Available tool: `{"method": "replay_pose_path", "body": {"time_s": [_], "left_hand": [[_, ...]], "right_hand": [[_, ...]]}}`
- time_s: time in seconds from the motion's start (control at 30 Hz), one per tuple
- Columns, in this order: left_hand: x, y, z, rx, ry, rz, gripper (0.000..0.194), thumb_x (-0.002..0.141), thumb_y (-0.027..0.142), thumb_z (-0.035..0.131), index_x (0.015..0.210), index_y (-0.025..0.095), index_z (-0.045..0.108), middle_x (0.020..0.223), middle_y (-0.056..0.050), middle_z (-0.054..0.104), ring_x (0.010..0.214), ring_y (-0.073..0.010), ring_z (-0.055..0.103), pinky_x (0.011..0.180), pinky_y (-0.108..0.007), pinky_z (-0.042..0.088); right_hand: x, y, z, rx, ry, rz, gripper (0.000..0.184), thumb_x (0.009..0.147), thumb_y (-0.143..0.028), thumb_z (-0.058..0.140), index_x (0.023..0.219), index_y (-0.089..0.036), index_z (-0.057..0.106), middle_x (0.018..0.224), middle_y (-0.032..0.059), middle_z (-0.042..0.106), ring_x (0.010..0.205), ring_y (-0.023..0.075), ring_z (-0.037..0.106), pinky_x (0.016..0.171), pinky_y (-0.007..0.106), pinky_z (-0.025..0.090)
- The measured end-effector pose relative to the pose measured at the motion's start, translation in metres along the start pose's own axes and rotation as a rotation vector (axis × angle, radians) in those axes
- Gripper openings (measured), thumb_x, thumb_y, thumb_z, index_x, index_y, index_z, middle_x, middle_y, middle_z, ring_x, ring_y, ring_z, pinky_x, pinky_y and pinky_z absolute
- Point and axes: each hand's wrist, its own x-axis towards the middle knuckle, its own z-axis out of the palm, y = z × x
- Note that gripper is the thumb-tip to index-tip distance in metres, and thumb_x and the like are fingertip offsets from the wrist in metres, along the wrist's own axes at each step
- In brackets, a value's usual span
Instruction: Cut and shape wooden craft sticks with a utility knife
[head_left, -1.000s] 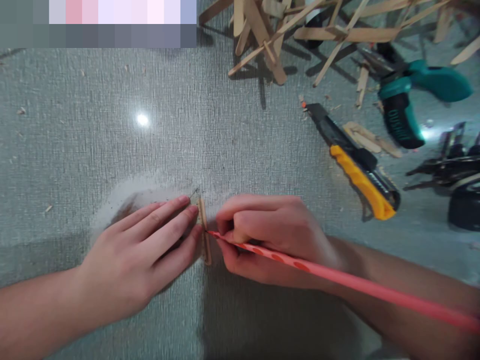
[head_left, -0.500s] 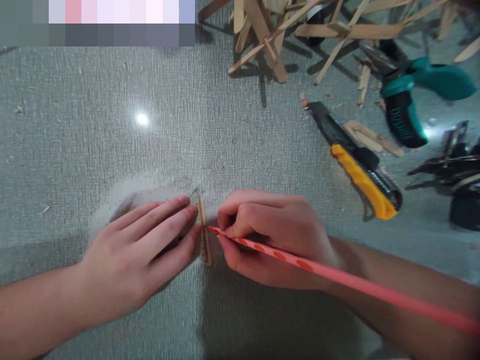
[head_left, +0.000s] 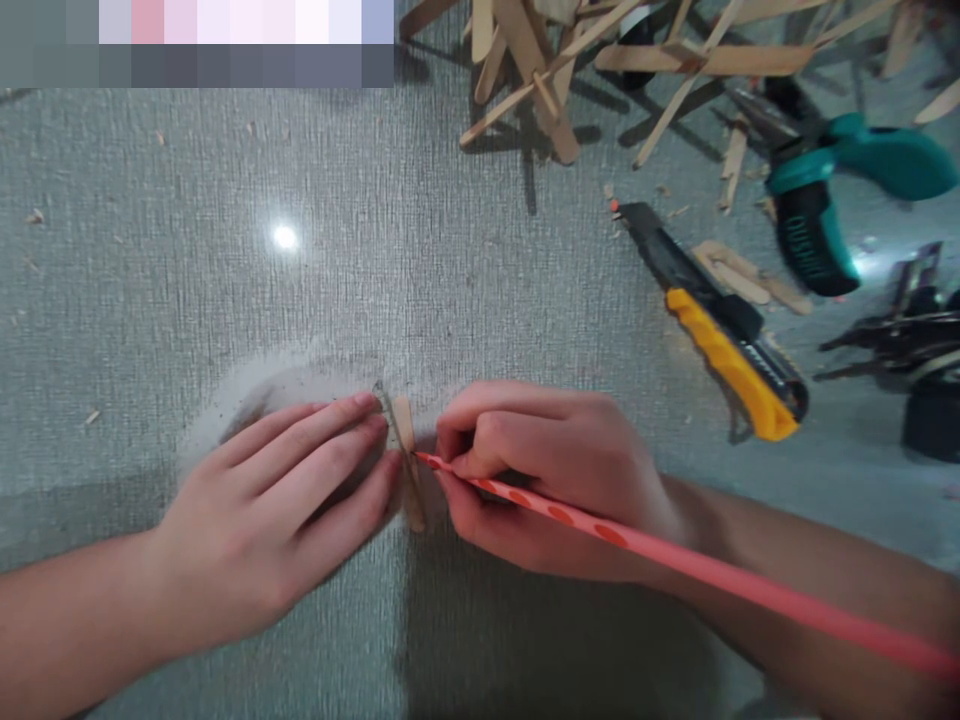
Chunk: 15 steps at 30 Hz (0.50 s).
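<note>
A: What are the left hand's fingers doing?

B: They lie flat and slightly apart, palm down, fingertips at a clear ruler. How much of the ruler is under them, I cannot tell.

A: And where is the stick?

B: Just to the right of those fingertips, on the table, between the two hands. The ruler's edge crosses it at a slant.

A: How about the right hand?

B: Its thumb and fingers are clamped on a red pencil, close to the point. The other fingers curl in beneath the palm.

A: Does the point touch the stick?

B: It is at the stick's right edge, left of the right fingers; contact is too fine to tell. The shaft slants back over the wrist, out of view.

A: What is beyond the right fingers?

B: Ahead and to their right lies a cutter with a yellow handle, scraps just beside it. Farther off are teal pliers, jaws toward the frames of crossed sticks. Well to the fingers' right are dark tools, partly cut off by the picture's edge.
</note>
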Motion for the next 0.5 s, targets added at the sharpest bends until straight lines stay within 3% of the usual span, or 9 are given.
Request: {"method": "replay_pose_path", "body": {"time_s": [0.27,0.4,0.5], "left_hand": [[0.0045,0.0042,-0.006,0.139,0.031,0.028,0.014,0.099,0.024,0.075,0.11,0.017,0.076,0.102,-0.003,0.08,0.108,-0.0232,0.077,0.095,-0.037,0.066],[0.0045,0.0061,-0.0073,0.154,0.068,0.042,0.014,0.097,0.024,0.077,0.109,0.017,0.076,0.102,-0.001,0.08,0.089,-0.0194,0.076,0.085,-0.037,0.066],[0.0021,0.0083,-0.0046,0.073,0.056,0.059,0.017,0.095,0.023,0.079,0.11,0.015,0.076,0.109,-0.002,0.08,0.094,-0.0204,0.076,0.088,-0.039,0.064]], "right_hand": [[-0.0009,-0.0008,-0.0001,-0.018,0.006,0.017,0.028,0.089,-0.006,0.061,0.073,-0.024,0.047,0.076,-0.0016,0.068,0.068,0.0107,0.064,0.059,0.022,0.051],[-0.0013,-0.0018,-0.0003,-0.021,-0.001,0.031,0.028,0.089,-0.007,0.061,0.073,-0.024,0.047,0.076,-0.0012,0.068,0.067,0.0116,0.064,0.059,0.023,0.051],[-0.0016,-0.0002,-0.0002,0.002,0.008,0.031,0.027,0.089,-0.007,0.062,0.074,-0.024,0.047,0.077,-0.0014,0.068,0.067,0.0113,0.064,0.059,0.023,0.05]]}}
